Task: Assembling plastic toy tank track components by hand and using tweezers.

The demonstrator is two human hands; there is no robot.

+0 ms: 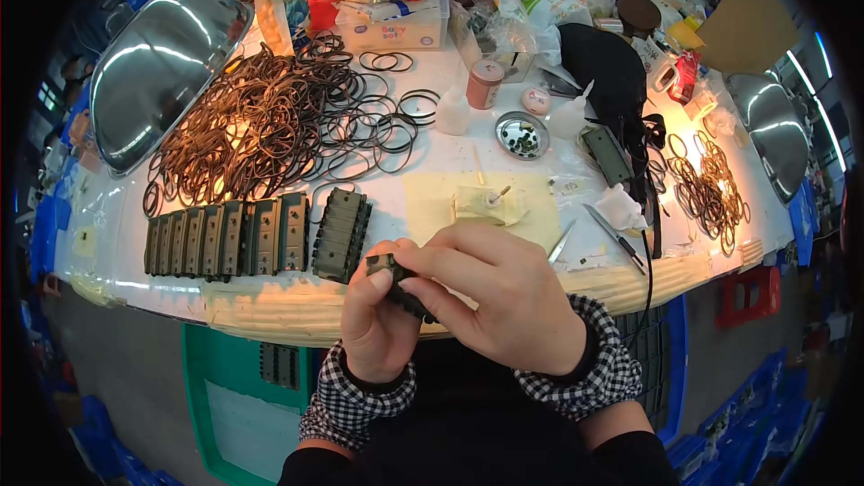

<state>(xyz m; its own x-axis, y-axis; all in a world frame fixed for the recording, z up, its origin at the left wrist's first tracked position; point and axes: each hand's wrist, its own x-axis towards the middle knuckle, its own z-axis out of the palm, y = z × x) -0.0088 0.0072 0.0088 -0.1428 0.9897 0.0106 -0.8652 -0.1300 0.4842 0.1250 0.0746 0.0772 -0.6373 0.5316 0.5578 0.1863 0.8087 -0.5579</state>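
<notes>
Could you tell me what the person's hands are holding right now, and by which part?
Both the left hand and right hand grip one small dark block part, each at one end.

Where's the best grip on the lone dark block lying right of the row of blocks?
Probably the two long sides of the dark block, coming from above. It lies flat with a gap to the row of blocks on its left and bare table on its right, leaving finger room on both sides.
</notes>
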